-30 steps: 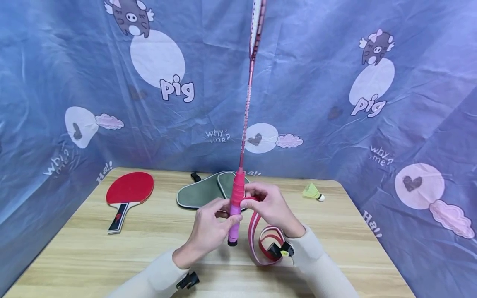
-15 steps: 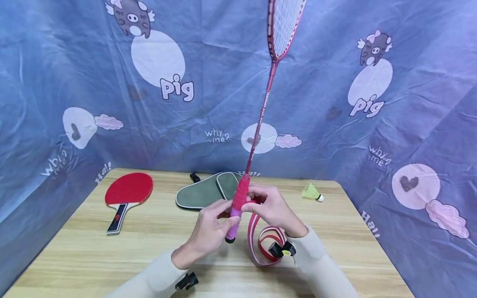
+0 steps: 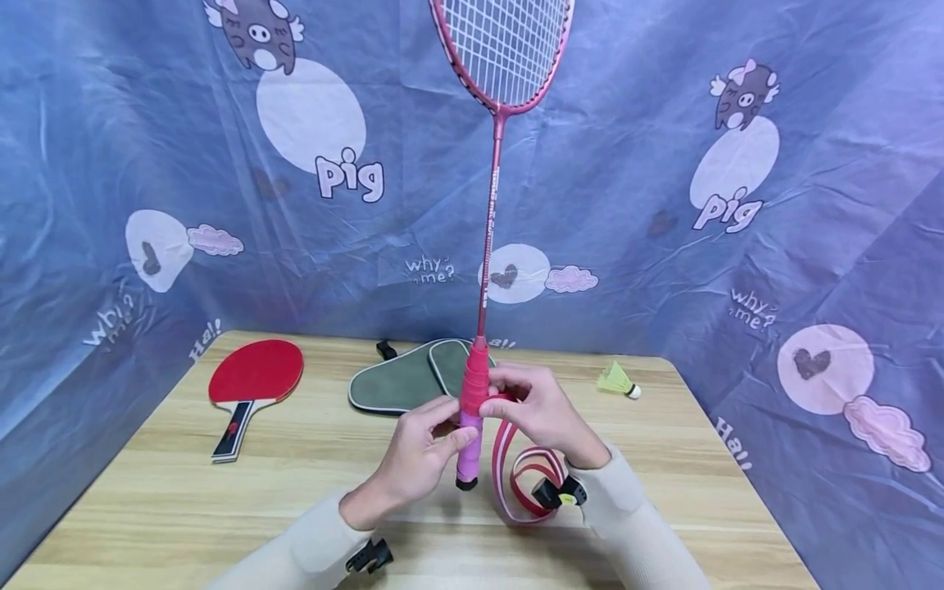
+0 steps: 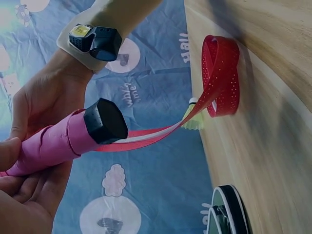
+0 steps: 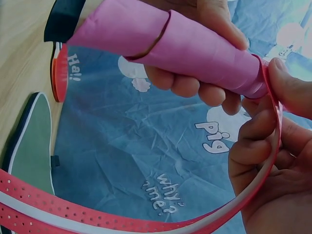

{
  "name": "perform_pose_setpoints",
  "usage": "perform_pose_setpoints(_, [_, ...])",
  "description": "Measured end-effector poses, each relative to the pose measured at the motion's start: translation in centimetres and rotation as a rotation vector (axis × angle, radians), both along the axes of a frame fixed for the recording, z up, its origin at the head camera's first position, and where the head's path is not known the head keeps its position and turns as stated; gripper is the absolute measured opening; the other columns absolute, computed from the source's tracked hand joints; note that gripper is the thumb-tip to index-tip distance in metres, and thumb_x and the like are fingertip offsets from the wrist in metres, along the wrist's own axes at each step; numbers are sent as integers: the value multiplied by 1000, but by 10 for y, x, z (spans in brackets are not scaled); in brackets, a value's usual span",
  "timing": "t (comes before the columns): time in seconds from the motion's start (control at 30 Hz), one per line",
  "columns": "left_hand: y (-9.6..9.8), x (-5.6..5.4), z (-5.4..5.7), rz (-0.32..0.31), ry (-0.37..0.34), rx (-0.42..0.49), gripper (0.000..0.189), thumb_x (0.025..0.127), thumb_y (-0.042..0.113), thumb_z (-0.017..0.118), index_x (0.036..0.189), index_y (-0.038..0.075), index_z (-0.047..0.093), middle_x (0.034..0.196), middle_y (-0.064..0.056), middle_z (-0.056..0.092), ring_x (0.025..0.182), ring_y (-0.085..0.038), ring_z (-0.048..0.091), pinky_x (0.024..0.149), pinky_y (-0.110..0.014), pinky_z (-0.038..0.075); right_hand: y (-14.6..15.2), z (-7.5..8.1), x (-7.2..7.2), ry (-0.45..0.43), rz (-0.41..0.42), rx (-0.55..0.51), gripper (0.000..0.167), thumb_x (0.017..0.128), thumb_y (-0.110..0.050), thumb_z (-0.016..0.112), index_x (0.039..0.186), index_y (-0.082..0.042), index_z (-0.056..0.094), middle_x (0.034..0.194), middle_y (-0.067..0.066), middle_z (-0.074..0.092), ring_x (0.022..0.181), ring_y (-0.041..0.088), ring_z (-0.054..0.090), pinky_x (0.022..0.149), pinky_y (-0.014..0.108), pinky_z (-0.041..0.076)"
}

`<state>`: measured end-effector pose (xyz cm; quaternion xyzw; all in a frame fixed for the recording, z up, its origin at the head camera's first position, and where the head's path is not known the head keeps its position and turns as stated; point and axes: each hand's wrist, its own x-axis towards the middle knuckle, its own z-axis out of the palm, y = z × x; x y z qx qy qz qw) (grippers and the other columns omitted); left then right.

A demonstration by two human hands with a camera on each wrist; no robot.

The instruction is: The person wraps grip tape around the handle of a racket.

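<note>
A badminton racket stands nearly upright over the table, strings facing the head camera. Red perforated grip tape covers the upper handle; the lower handle is pink-purple with a black end cap. My left hand holds that pink part between thumb and fingers. Close to the handle, at the lower edge of the red wrap, my right hand pinches the loose tape. From there the tape, with a white strip along its inner side, hangs down to a loose coil on the table.
A red table tennis bat lies at the left of the wooden table. Behind the hands lies a green bat case with white piping. At the back right rests a yellow shuttlecock. A printed blue cloth surrounds the table.
The racket has turned about its handle, so its head goes from edge-on to facing the camera. It tilted right, then came back upright. Both hands stay nearly in place.
</note>
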<state>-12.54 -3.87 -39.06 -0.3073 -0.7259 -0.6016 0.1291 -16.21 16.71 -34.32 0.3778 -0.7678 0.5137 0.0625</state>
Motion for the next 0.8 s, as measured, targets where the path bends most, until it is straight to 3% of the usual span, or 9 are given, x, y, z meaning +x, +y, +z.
perform_pose_setpoints(0.3, [0, -1, 0, -74, -14, 36, 22, 97, 4, 64, 118, 1, 70, 102, -16, 69, 91, -2, 62, 77, -25, 60, 3, 1, -3, -60, 52, -32, 27, 88, 0, 74, 114, 6, 71, 91, 12, 67, 77, 3, 59, 64, 21, 54])
perform_pose_setpoints(0.5, [0, -1, -2, -139, -25, 66, 25, 99, 4, 61, 122, 0, 68, 111, -18, 70, 95, -2, 64, 80, -25, 60, 7, 0, -4, -137, 89, -33, 30, 89, -7, 75, 115, 9, 70, 97, -3, 69, 82, 3, 63, 70, 20, 57])
perform_pose_setpoints(0.8, [0, -1, -2, -242, -29, 74, 27, 100, 4, 58, 125, -3, 66, 116, -21, 69, 104, -2, 62, 85, -26, 59, 15, 3, -7, -116, 169, 5, 29, 90, -14, 75, 109, 7, 72, 93, -9, 70, 79, 2, 59, 65, 20, 54])
